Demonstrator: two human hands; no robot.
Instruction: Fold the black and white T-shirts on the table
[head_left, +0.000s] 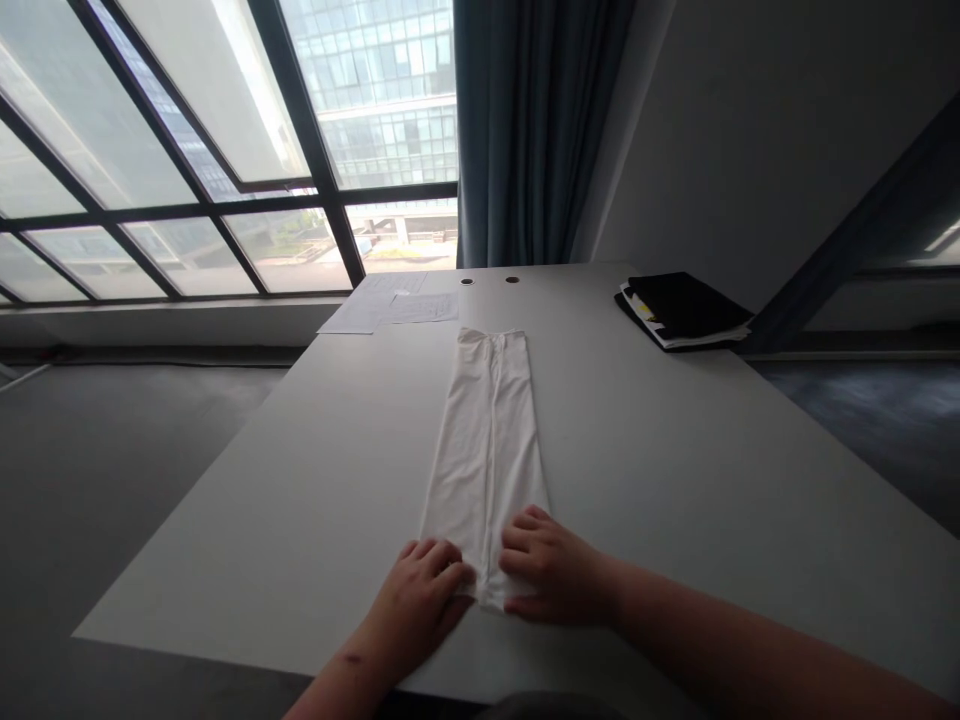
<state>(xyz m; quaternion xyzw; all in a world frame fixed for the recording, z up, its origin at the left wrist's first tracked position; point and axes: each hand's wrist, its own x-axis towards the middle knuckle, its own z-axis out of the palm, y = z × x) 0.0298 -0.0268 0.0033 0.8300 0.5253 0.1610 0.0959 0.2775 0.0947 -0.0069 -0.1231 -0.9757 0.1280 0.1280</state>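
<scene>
A white folded garment (469,440) lies flat in a long narrow strip on the table, with a lengthwise seam or fold down its middle. Its exact kind cannot be made out. At the near left corner, my left hand (427,590) has its fingers curled onto the cloth and its thumb by the near edge. My right hand (551,565) grips the near right part, fingers bent over the fabric and thumb low at the edge. Both hands cover parts of the near end. The far end lies loose, slightly wrinkled.
The white table (300,520) has two round cable holes near its far edge. Paper sheets (424,308) lie at the far left. A black folder (686,308) with papers sits at the far right. Behind are a blue curtain (532,130) and large windows (390,100).
</scene>
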